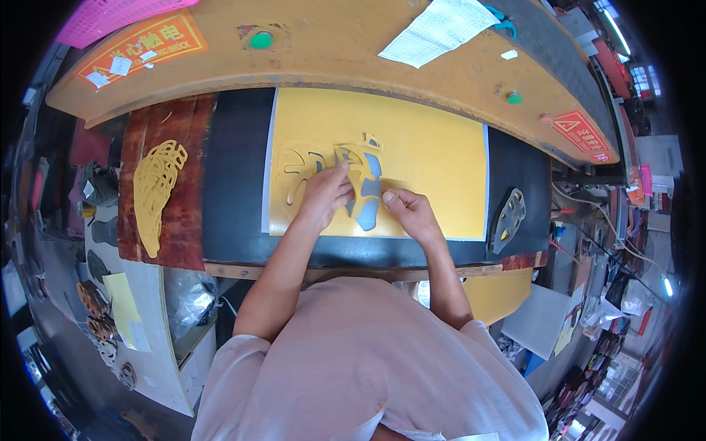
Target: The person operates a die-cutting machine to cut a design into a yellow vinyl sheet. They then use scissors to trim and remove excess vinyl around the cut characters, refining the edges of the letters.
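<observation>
A yellow sheet (441,162) lies on the dark work board, with curved outlines cut through its left half. My left hand (323,195) is closed on a loose yellow cut-out piece (353,158), partly lifted from the sheet. Beside that piece, a gap shows the blue-grey layer (366,214) underneath. My right hand (414,213) sits just right of this gap, thumb and forefinger pressed together at the sheet; what lies between them is too small to make out.
Lacy yellow cut-outs (158,191) lie at the left on a reddish-brown board (198,132). A dark openwork cutting die (507,220) rests at the right. Beyond the sheet spans an orange-brown machine beam (323,55) with green buttons, a paper and warning labels.
</observation>
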Action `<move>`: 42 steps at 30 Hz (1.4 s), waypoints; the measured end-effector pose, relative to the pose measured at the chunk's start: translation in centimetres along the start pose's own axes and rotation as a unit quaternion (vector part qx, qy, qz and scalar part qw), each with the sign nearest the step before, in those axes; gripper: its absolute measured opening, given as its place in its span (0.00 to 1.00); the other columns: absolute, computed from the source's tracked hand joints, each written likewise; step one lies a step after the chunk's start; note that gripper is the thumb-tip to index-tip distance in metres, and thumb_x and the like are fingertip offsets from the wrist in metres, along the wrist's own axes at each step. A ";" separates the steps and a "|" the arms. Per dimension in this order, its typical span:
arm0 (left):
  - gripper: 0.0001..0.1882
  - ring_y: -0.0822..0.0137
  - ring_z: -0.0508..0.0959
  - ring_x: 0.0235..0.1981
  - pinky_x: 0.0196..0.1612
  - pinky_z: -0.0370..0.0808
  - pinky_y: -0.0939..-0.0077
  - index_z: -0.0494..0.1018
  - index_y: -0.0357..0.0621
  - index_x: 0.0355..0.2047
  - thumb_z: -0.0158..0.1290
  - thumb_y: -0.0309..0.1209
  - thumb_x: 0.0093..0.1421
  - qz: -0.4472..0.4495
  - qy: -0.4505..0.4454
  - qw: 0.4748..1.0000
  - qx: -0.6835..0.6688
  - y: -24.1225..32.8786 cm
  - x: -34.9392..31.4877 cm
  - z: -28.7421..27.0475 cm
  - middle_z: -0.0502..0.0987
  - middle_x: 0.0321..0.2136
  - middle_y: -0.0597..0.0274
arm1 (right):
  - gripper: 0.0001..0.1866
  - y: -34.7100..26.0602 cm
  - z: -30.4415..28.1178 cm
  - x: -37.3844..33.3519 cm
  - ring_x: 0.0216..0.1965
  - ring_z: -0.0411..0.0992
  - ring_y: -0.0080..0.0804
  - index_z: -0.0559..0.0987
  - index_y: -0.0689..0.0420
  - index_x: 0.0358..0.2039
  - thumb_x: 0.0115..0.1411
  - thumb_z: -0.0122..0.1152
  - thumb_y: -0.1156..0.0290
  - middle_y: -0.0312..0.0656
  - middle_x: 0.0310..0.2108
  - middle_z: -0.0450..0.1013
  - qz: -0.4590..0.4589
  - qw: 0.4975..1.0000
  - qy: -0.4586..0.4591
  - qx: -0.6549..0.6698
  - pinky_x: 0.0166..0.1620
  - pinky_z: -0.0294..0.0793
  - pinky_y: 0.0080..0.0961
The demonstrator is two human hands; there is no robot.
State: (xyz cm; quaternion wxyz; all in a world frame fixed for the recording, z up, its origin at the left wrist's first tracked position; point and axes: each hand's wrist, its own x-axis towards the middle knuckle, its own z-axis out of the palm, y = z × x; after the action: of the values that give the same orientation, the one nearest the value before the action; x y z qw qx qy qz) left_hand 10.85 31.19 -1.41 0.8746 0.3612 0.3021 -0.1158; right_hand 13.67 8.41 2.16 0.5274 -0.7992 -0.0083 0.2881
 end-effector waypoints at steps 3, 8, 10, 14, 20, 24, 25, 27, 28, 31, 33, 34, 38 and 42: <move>0.17 0.59 0.84 0.47 0.49 0.85 0.59 0.72 0.35 0.58 0.51 0.32 0.74 0.022 -0.022 1.000 -0.002 0.3 1.3 0.7 0.80 0.50 0.51 | 0.21 -1.6 -1.7 0.6 0.33 0.73 0.20 0.88 0.62 0.44 0.72 0.65 0.53 0.34 0.30 0.80 0.051 0.996 -0.055 0.045 0.40 0.75 0.21; 0.19 0.54 0.82 0.48 0.49 0.85 0.57 0.71 0.40 0.58 0.44 0.21 0.69 0.024 -0.028 0.999 -0.039 0.4 2.6 0.8 0.76 0.53 0.50 | 0.17 -3.5 -2.2 5.0 0.32 0.77 0.24 0.88 0.60 0.39 0.71 0.62 0.58 0.38 0.29 0.81 -0.009 0.993 -0.069 -0.095 0.39 0.76 0.27; 0.21 0.54 0.81 0.48 0.49 0.85 0.55 0.70 0.41 0.58 0.43 0.19 0.66 0.020 -0.025 0.999 -0.038 0.3 2.8 0.5 0.75 0.53 0.50 | 0.15 -3.9 -0.9 6.7 0.33 0.79 0.31 0.87 0.59 0.38 0.69 0.63 0.59 0.42 0.29 0.81 -0.109 0.989 -0.029 -0.096 0.40 0.77 0.30; 0.21 0.53 0.80 0.50 0.50 0.84 0.54 0.70 0.44 0.57 0.44 0.20 0.65 0.019 -0.032 0.997 -0.075 0.0 3.2 -0.1 0.75 0.53 0.50 | 0.12 -5.3 2.1 9.6 0.38 0.81 0.51 0.86 0.57 0.39 0.64 0.63 0.62 0.52 0.34 0.82 -0.167 0.944 -0.010 -0.283 0.45 0.80 0.42; 0.19 0.53 0.80 0.52 0.54 0.82 0.55 0.71 0.45 0.57 0.44 0.23 0.66 0.024 -0.044 0.996 -0.076 -0.1 3.0 -0.5 0.75 0.51 0.52 | 0.09 -5.2 3.1 11.4 0.36 0.81 0.47 0.84 0.58 0.37 0.65 0.63 0.66 0.51 0.34 0.81 -0.183 0.942 0.020 -0.279 0.44 0.80 0.39; 0.17 0.54 0.81 0.52 0.54 0.82 0.56 0.72 0.43 0.56 0.43 0.25 0.68 0.005 -0.047 0.995 -0.093 0.2 2.5 -0.4 0.77 0.49 0.52 | 0.11 -3.7 2.2 10.9 0.37 0.82 0.46 0.83 0.60 0.44 0.69 0.59 0.66 0.52 0.35 0.82 -0.152 0.967 0.102 -0.178 0.45 0.81 0.40; 0.17 0.55 0.81 0.51 0.53 0.83 0.57 0.72 0.42 0.57 0.44 0.26 0.70 0.006 -0.045 0.994 -0.095 0.2 2.2 -0.4 0.78 0.49 0.52 | 0.13 -3.4 1.9 10.3 0.38 0.82 0.47 0.83 0.60 0.46 0.70 0.58 0.66 0.53 0.37 0.82 -0.154 0.968 0.135 -0.147 0.46 0.81 0.40; 0.17 0.58 0.82 0.50 0.50 0.84 0.60 0.71 0.38 0.59 0.46 0.28 0.72 0.022 -0.040 0.996 -0.077 0.3 1.6 -0.3 0.78 0.49 0.52 | 0.13 -3.1 1.1 8.6 0.35 0.81 0.36 0.80 0.61 0.50 0.72 0.56 0.69 0.46 0.35 0.81 -0.185 0.966 0.180 -0.021 0.42 0.81 0.32; 0.18 0.59 0.82 0.49 0.49 0.84 0.62 0.71 0.36 0.60 0.47 0.28 0.73 0.035 -0.039 0.997 -0.057 0.2 1.2 -0.3 0.79 0.49 0.53 | 0.13 -3.2 0.7 7.7 0.34 0.80 0.31 0.79 0.62 0.52 0.73 0.55 0.70 0.43 0.35 0.81 -0.161 0.964 0.205 0.044 0.40 0.81 0.28; 0.22 0.64 0.82 0.47 0.46 0.85 0.66 0.69 0.31 0.64 0.52 0.28 0.73 0.034 -0.011 0.998 0.043 0.2 -0.1 -0.5 0.79 0.49 0.55 | 0.11 -3.1 -1.5 3.7 0.32 0.79 0.27 0.79 0.61 0.52 0.73 0.54 0.74 0.41 0.37 0.81 -0.084 0.957 0.161 0.227 0.39 0.82 0.23; 0.24 0.67 0.82 0.46 0.46 0.85 0.68 0.67 0.28 0.66 0.53 0.27 0.73 0.033 0.006 0.996 0.085 0.1 -0.9 -0.7 0.79 0.49 0.56 | 0.11 -2.7 -1.7 2.1 0.31 0.79 0.27 0.79 0.61 0.53 0.72 0.56 0.75 0.43 0.37 0.81 -0.014 0.938 0.059 0.342 0.36 0.83 0.26; 0.25 0.68 0.82 0.45 0.46 0.84 0.68 0.67 0.28 0.66 0.54 0.27 0.73 0.039 0.011 0.995 0.086 0.1 -1.1 -0.8 0.79 0.48 0.56 | 0.11 -2.4 -1.4 1.6 0.30 0.79 0.27 0.79 0.61 0.53 0.72 0.56 0.75 0.43 0.36 0.81 0.007 0.921 0.007 0.390 0.35 0.83 0.26; 0.27 0.72 0.81 0.42 0.47 0.84 0.70 0.65 0.28 0.69 0.55 0.26 0.72 0.072 0.044 0.993 0.079 -0.6 -1.6 -1.1 0.79 0.46 0.58 | 0.11 -1.6 2.1 2.4 0.29 0.78 0.27 0.79 0.60 0.52 0.72 0.57 0.72 0.39 0.34 0.79 0.061 0.890 -0.086 0.443 0.30 0.83 0.27; 0.27 0.76 0.78 0.37 0.43 0.80 0.75 0.67 0.29 0.67 0.57 0.25 0.70 0.105 0.050 0.992 0.042 -1.1 -1.6 -1.5 0.78 0.41 0.65 | 0.16 -2.3 5.3 3.4 0.33 0.80 0.43 0.83 0.57 0.52 0.66 0.66 0.66 0.46 0.34 0.80 -0.166 0.986 -0.004 0.022 0.38 0.82 0.41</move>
State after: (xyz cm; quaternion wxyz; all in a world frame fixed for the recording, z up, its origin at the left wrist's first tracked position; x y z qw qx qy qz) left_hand 8.43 31.41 -1.90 0.8498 0.4326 0.3007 -0.0182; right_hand 14.66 14.97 1.05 0.5850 -0.7741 -0.1365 0.1998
